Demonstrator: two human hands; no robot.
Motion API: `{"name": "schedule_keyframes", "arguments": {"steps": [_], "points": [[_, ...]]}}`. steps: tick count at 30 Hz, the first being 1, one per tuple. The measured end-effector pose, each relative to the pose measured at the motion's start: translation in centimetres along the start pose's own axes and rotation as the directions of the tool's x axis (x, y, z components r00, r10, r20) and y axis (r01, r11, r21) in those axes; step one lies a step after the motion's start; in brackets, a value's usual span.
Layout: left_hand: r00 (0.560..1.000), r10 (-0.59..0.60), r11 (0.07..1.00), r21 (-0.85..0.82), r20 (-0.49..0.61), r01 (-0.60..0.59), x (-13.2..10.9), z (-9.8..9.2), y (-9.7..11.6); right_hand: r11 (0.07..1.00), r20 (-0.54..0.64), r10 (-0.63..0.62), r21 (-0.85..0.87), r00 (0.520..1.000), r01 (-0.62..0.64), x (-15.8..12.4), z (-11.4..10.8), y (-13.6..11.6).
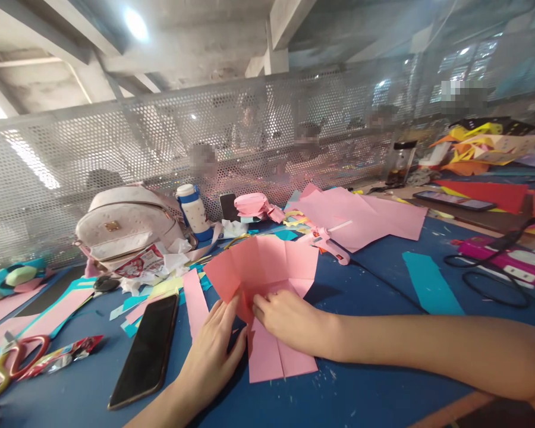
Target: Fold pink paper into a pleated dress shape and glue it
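Note:
A folded pink paper piece [283, 356], creased into panels, rests on the blue table. Its upper panels stand up in a curved wall, while a flat flap lies toward me. At the left side, my left hand [214, 342] has its fingers along a raised panel and its thumb low near the edge, steadying the paper. My right hand [294, 318] reaches in from the right with curled fingers pressed on the paper inside the fold; its fingertips are partly hidden. Just behind stands a pink glue gun [327, 244] with a dark cord.
Left are a black phone [147, 345], scissors [27, 359], a wrapper [65, 355], paper scraps and a white backpack [129, 223]. A bottle [194, 208] and pink sheets [361, 214] lie toward the perforated metal screen [138, 137]. Right are a blue strip [430, 282] and power strip [503, 261].

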State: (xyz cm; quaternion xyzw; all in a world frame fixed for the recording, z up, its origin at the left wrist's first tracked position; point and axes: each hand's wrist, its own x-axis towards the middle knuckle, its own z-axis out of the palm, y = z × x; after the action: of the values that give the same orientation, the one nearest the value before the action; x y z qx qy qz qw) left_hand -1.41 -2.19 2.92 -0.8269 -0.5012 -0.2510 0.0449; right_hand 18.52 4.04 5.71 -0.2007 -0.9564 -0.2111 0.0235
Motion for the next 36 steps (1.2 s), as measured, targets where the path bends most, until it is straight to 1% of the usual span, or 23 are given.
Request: {"name": "schedule_keyframes", "arguments": {"steps": [4,8,10,13,14,16,19,22,24,27,31,36], "points": [[1.0,-0.017,0.998,-0.055,0.025,0.018,0.3,-0.3,0.0,1.0,0.008,-0.007,-0.012,1.0,0.007,0.0,-0.2,0.1],[1.0,-0.01,0.997,-0.075,0.02,0.011,0.5,-0.4,-0.1,1.0,0.02,-0.005,-0.017,1.0,0.005,0.0,-0.3,0.0],[1.0,-0.005,0.998,-0.065,0.015,0.006,0.5,-0.4,-0.1,0.999,0.035,-0.04,-0.019,0.999,0.04,0.0,-0.6,-0.2],[1.0,0.025,0.998,-0.058,-0.001,-0.025,0.8,-0.6,-0.1,0.992,0.049,-0.128,-0.015,0.991,0.129,0.0,-1.1,-0.3],[0.999,0.032,0.997,-0.066,0.007,-0.031,0.9,-0.8,0.0,0.989,0.048,-0.147,-0.008,0.988,0.148,0.0,-1.2,-0.2],[0.998,0.042,0.995,-0.088,0.057,-0.037,1.2,-1.1,0.2,0.987,0.038,-0.158,0.009,0.987,0.158,0.0,-1.5,0.0],[0.989,0.048,0.996,-0.087,0.139,-0.036,1.4,-1.6,0.5,0.991,0.035,-0.129,0.04,0.991,0.128,-0.1,-1.8,0.5],[0.985,0.024,0.999,-0.041,0.172,-0.018,1.3,-1.6,0.7,0.993,0.072,-0.077,0.1,0.994,0.069,-0.3,-2.1,0.6],[0.984,0.004,1.0,-0.004,0.175,-0.003,1.2,-1.5,0.7,0.99,0.083,-0.037,0.136,0.996,0.025,-0.4,-2.0,0.5],[0.986,0.03,0.998,0.046,0.167,-0.039,1.2,-1.5,0.9,0.984,0.074,0.019,0.174,0.997,-0.032,0.0,-1.4,0.4],[0.984,0.103,0.981,0.15,0.148,-0.125,1.2,-1.5,1.3,0.977,0.054,0.002,0.213,0.999,-0.014,0.9,-0.5,0.7],[0.986,0.146,0.954,0.252,0.081,-0.162,1.1,-1.5,1.8,0.988,0.047,-0.016,0.153,0.999,0.009,1.0,-0.5,0.7]]}}
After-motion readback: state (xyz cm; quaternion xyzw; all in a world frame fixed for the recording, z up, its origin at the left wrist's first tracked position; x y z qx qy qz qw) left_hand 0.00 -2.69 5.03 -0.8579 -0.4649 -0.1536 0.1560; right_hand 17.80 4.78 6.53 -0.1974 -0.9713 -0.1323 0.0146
